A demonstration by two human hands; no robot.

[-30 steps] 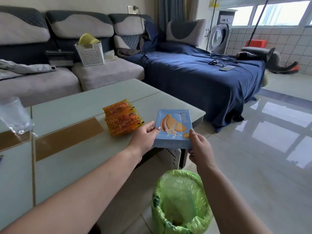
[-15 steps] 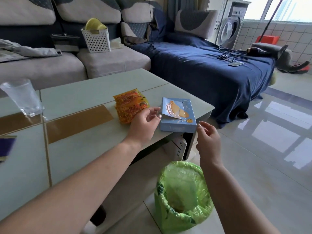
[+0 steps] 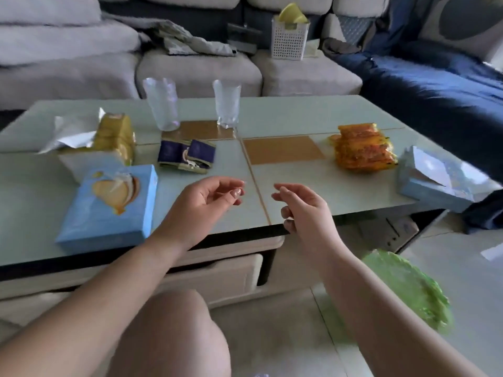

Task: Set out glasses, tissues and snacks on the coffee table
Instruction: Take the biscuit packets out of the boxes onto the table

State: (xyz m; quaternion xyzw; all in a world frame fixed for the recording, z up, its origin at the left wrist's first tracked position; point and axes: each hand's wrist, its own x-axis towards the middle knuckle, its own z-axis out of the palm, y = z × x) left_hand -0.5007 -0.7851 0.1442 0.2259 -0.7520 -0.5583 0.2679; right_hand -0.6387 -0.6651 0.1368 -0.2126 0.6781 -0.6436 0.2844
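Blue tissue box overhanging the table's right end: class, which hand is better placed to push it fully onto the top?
Right hand: empty and nearer the tissue box; the left hand would cross over.

Coffee table [image 3: 285, 115]: pale green, tan rectangles. Snack boxes [image 3: 109, 205] [image 3: 435, 183]: light blue. Packets: orange [image 3: 363, 148]; navy with gold [image 3: 186, 156]. Glasses [image 3: 162, 103] [image 3: 226, 102]: clear. Sofa [image 3: 198, 69]: grey. Bin liner [image 3: 408, 289]: green.

Soft, even daylight, shadows faint. Motion blur smears the right box [image 3: 438, 183] and green bag [image 3: 408, 289]; wide-angle bending at edges.
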